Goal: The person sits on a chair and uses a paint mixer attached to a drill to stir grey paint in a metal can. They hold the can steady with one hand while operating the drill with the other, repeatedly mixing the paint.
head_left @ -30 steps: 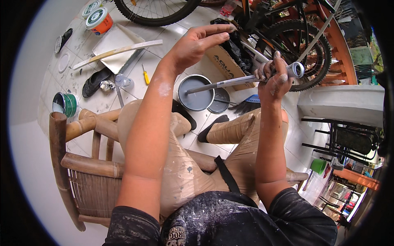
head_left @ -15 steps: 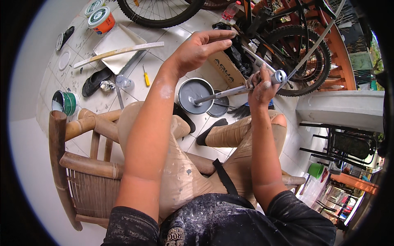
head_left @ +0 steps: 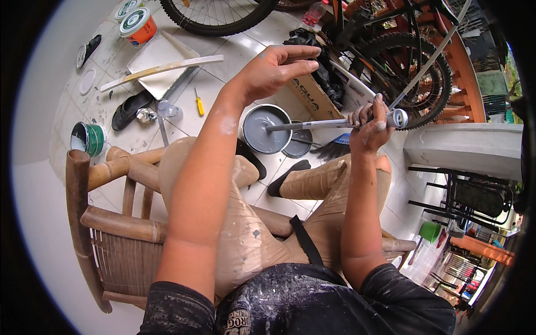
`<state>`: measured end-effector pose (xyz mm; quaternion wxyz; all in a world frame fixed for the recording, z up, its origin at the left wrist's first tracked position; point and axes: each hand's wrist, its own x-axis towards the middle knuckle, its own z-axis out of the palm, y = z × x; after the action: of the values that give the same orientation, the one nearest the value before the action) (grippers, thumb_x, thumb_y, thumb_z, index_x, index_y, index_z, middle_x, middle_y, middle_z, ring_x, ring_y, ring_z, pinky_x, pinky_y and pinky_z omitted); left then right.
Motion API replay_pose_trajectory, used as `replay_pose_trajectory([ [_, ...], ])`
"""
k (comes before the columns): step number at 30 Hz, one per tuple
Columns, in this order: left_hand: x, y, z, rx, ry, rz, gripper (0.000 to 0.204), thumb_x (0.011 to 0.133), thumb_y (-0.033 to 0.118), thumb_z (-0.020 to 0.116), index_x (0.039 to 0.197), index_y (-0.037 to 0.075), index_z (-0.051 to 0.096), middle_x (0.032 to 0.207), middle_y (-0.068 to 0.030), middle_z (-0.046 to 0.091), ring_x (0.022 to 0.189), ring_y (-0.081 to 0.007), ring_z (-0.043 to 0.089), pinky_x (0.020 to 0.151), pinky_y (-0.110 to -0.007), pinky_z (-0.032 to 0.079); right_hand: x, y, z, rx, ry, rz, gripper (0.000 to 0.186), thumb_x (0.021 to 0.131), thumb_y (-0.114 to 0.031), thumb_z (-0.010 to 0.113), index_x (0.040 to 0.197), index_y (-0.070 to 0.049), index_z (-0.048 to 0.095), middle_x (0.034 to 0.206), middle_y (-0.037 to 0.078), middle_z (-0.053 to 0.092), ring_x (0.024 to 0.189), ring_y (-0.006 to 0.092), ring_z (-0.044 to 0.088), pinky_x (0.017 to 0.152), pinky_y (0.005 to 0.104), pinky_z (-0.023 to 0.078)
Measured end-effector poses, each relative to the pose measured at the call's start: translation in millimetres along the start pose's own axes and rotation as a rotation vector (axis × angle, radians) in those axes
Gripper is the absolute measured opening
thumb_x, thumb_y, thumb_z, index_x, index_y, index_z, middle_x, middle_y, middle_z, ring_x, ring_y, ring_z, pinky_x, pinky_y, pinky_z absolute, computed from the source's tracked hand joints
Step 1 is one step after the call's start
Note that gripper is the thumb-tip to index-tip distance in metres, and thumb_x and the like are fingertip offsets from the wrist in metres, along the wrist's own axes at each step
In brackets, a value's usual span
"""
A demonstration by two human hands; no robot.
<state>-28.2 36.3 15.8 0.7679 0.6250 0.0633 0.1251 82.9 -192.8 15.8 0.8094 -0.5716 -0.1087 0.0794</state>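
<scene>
My right hand [head_left: 371, 126] is wrapped round the upper part of a long grey pipe [head_left: 318, 125], whose round open end sticks out past my fist. The pipe slants down to the left, its lower end sunk in grey paint [head_left: 263, 140] inside a white-rimmed bucket [head_left: 244, 144] on the floor between my feet. Up and left of the bucket, my left hand [head_left: 276, 68] hovers in the air with fingers stretched out and thumb apart, holding nothing. Beside the bucket lies a round lid [head_left: 298, 146] smeared with grey.
A cardboard box [head_left: 312, 99] and black plastic bag [head_left: 329, 75] stand beyond the bucket, near bicycles [head_left: 413, 72]. A yellow screwdriver [head_left: 200, 103], clear cup [head_left: 170, 110], black shoe [head_left: 129, 111] and white tray [head_left: 164, 84] lie left. A bamboo chair [head_left: 125, 223] is under me.
My right hand has shifted right and slightly down with the pipe, which now lies flatter across the bucket rim. My left hand has barely moved.
</scene>
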Motion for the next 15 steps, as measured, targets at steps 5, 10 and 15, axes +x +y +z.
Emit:
replay_pose_trajectory([
  [5, 1.1, -2.3, -1.4, 0.000, 0.002, 0.020, 0.051, 0.104, 0.026, 0.074, 0.150, 0.005, 0.064, 0.143, -0.0099, 0.070, 0.133, -0.0167, 0.063, 0.119, -0.032, 0.043, -5.6, -6.4, 7.9, -0.144, -0.048, -0.008, 0.039, 0.105, -0.021, 0.068, 0.072, -0.010, 0.051, 0.059, 0.002, 0.046, 0.046, 0.0124, 0.042, 0.045, 0.0303, 0.037],
  [10, 0.3, -2.7, -1.7, 0.025, -0.006, -0.065, 0.051, 0.104, 0.027, 0.075, 0.149, 0.006, 0.064, 0.143, -0.0100, 0.070, 0.134, -0.0175, 0.062, 0.120, -0.033, 0.042, -7.5, -8.9, 14.7, -0.087, -0.090, -0.031, 0.035, 0.106, -0.021, 0.067, 0.075, -0.008, 0.057, 0.058, 0.001, 0.046, 0.045, 0.0122, 0.041, 0.044, 0.0305, 0.038],
  [15, 2.5, -3.1, -1.3, 0.034, 0.005, 0.028, 0.050, 0.104, 0.027, 0.075, 0.149, 0.006, 0.065, 0.144, -0.0111, 0.069, 0.131, -0.0172, 0.064, 0.118, -0.033, 0.045, -7.2, -10.8, 19.0, -0.135, -0.072, -0.036, 0.037, 0.107, -0.021, 0.065, 0.074, -0.007, 0.057, 0.055, 0.000, 0.044, 0.044, 0.0112, 0.042, 0.042, 0.0295, 0.037],
])
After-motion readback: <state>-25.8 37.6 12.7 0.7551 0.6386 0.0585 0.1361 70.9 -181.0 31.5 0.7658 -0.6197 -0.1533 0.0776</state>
